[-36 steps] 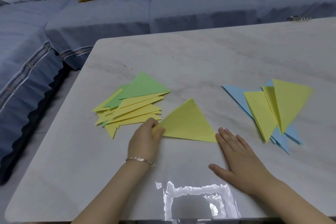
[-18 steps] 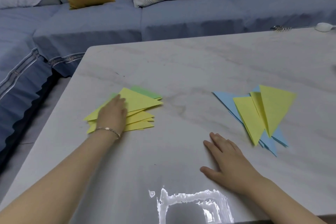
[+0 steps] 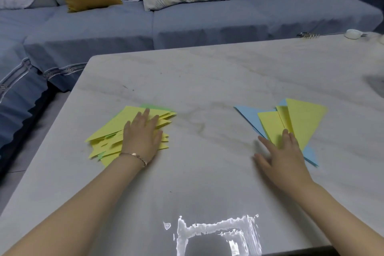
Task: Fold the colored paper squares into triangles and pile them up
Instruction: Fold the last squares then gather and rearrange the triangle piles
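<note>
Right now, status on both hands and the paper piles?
Left hand flat, pressing the yellow-green pile. Right hand open, fingertips on the blue-and-yellow pile. Nothing seen blocking either hand.

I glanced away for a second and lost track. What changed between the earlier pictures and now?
The left hand slid the loose yellow triangle leftward onto the left pile, let go of it, and now presses flat on top. The right hand moved from the bare table to the right pile, fingertips touching a yellow sheet. The right pile itself stayed as it was.
</note>
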Tool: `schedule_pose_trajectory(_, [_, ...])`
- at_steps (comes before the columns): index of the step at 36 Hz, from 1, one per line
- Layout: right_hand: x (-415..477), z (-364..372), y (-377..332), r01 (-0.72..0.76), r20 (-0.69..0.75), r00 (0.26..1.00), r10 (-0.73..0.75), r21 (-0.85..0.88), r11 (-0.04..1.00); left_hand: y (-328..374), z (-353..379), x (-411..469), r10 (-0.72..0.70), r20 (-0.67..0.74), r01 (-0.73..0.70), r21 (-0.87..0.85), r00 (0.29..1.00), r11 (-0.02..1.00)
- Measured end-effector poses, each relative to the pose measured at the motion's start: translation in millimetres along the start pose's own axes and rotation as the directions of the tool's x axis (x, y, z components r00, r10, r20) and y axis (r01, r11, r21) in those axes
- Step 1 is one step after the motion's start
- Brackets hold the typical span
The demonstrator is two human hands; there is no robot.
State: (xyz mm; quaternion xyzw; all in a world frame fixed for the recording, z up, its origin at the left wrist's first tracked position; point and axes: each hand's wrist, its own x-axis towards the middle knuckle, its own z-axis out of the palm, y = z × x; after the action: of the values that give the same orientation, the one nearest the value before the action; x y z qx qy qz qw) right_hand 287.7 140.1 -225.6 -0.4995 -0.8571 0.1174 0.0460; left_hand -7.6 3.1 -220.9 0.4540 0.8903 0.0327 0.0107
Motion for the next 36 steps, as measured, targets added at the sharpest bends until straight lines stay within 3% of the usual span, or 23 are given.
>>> schedule_pose_trajectory(5, [8.7,9.3,6.0,-0.075,0.105,0.990,0.091,-0.149,0.986,25.3,-5.2,-36.8,0.238,-0.145,-0.259,-0.153,0.960,0.954])
schedule_pose_trajectory(8, [10.6,18.3,11.7,-0.064,0.043,0.997,0.071,-0.136,0.989,36.2,-0.3,-60.2,0.287,-0.135,-0.312,-0.235,0.948,0.921])
schedule_pose_trajectory(10, [8.4,23.8,12.3,-0.059,0.020,0.998,0.061,-0.097,0.994,43.7,-1.6,-74.2,0.255,-0.101,-0.274,-0.362,0.962,0.891])
schedule_pose_trajectory(12, [1.4,24.8,6.5,-0.014,-0.021,1.000,0.012,-0.081,0.997,52.5,-5.8,-84.1,0.171,-0.030,-0.162,-0.508,0.985,0.846])
schedule_pose_trajectory(14, [-10.9,22.6,-8.6,0.085,-0.120,0.988,-0.093,-0.065,0.994,62.9,-8.5,-88.1,0.077,0.075,-0.006,-0.674,0.994,0.738])
schedule_pose_trajectory(17, [-31.4,18.9,-39.1,0.305,-0.220,0.920,-0.325,-0.122,0.945,84.3,-16.0,-84.1,-0.060,0.322,0.322,-0.880,0.945,0.349])
schedule_pose_trajectory(19, [-43.6,20.5,-57.1,0.401,-0.169,0.894,-0.416,-0.113,0.909,97.1,-18.7,-78.8,-0.027,0.518,0.516,-0.843,0.855,0.151])
schedule_pose_trajectory(21, [-54.3,23.6,-71.7,0.493,-0.108,0.862,-0.495,-0.048,0.869,105.8,-18.0,-76.8,0.040,0.619,0.616,-0.785,0.784,0.060])
schedule_pose_trajectory(22, [-59.1,24.8,-77.5,0.533,-0.076,0.843,-0.532,-0.006,0.846,108.2,-16.7,-76.4,0.049,0.620,0.618,-0.785,0.783,0.045])
schedule_pose_trajectory(26, [-70.2,23.9,-87.7,0.630,0.001,0.776,-0.631,0.067,0.774,101.4,-6.3,-73.1,-0.105,0.451,0.461,-0.842,0.886,0.281])
schedule_pose_trajectory(29, [-72.0,23.1,-83.8,0.661,0.015,0.750,-0.662,0.043,0.749,91.1,-4.0,-70.8,-0.129,0.435,0.452,-0.826,0.891,0.338])
schedule_pose_trajectory(31, [-69.9,21.1,-77.8,0.677,0.018,0.733,-0.680,0.069,0.732,83.9,-9.3,-68.9,-0.098,0.401,0.404,-0.814,0.911,0.418])
schedule_pose_trajectory(33, [-66.0,19.3,-70.6,0.689,-0.054,0.723,-0.689,0.122,0.714,74.4,-16.5,-64.7,-0.017,0.330,0.279,-0.768,0.944,0.576])
schedule_pose_trajectory(36, [-61.0,17.4,-62.4,0.671,-0.155,0.741,-0.653,0.168,0.722,62.0,-29.4,-54.3,0.163,0.339,0.125,-0.687,0.927,0.716])
